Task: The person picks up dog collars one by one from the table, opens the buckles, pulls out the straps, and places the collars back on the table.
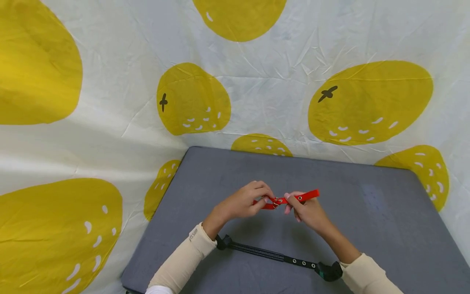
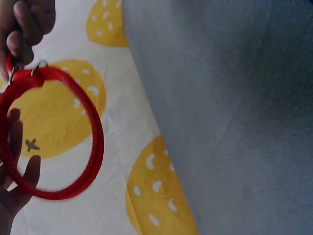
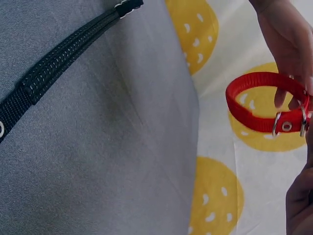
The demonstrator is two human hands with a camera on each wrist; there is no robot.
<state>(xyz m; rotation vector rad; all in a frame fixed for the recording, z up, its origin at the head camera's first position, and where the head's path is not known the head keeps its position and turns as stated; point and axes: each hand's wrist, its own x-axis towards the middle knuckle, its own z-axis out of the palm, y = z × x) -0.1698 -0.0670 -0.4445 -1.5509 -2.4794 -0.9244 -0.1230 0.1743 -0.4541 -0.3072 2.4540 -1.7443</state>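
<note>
A red collar (image 1: 269, 206) with metal-rimmed holes is held up above the table, bent into a loop. My left hand (image 1: 245, 201) holds the loop beside the buckle, thumb and fingers bent about the band. My right hand (image 1: 307, 211) pinches the strap's free end, which sticks out to the right past the thumb. In the right wrist view the strap runs through the metal buckle (image 3: 303, 122), and a metal ring (image 3: 277, 124) stands beside it. The whole red loop (image 2: 98, 142) shows in the left wrist view. Part of the right hand is cut off in its own wrist view.
A black collar (image 1: 257, 250) with eyelets lies on the grey table (image 1: 235, 171) below the hands. Dark wrist devices (image 1: 328, 271) sit at both wrists. Behind and left of the table hangs a white cloth (image 1: 121, 53) printed with yellow fruit.
</note>
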